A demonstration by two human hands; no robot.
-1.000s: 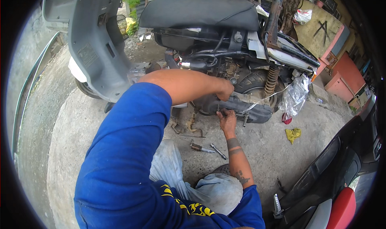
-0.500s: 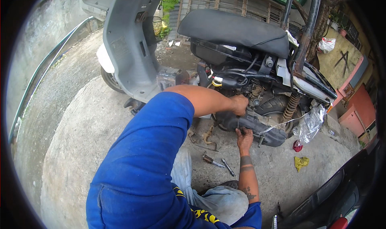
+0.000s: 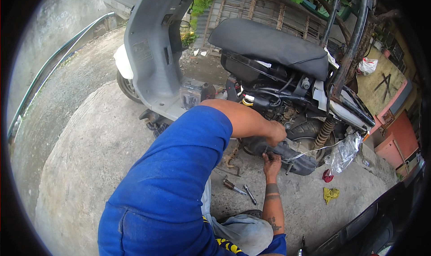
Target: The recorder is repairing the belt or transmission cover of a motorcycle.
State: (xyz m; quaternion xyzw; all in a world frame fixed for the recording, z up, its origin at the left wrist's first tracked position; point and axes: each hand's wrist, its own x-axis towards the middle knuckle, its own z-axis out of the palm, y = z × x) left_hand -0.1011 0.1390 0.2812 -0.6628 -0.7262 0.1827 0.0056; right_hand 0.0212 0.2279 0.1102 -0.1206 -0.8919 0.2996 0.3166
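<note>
A scooter with its rear panels off stands before me, its long black engine side cover [image 3: 301,162] low at the rear wheel. My left hand [image 3: 275,133] is closed in a fist at the upper edge of this cover. Just below it, my right hand [image 3: 272,163] has its fingers pinched together against the cover's lower edge. What either hand grips is too small or hidden to make out. A ratchet-like tool [image 3: 233,186] and a metal socket bar [image 3: 250,195] lie on the concrete below the engine.
The black seat [image 3: 274,47] and rear spring [image 3: 325,133] rise above my hands. A clear plastic bag [image 3: 345,153] hangs by the rear wheel, with a yellow cloth [image 3: 331,195] on the ground nearby. A dark vehicle [image 3: 359,224] fills the lower right.
My left hand has come down a little, nearer my right hand. The right hand keeps its place at the cover. The whole view has shifted slightly.
</note>
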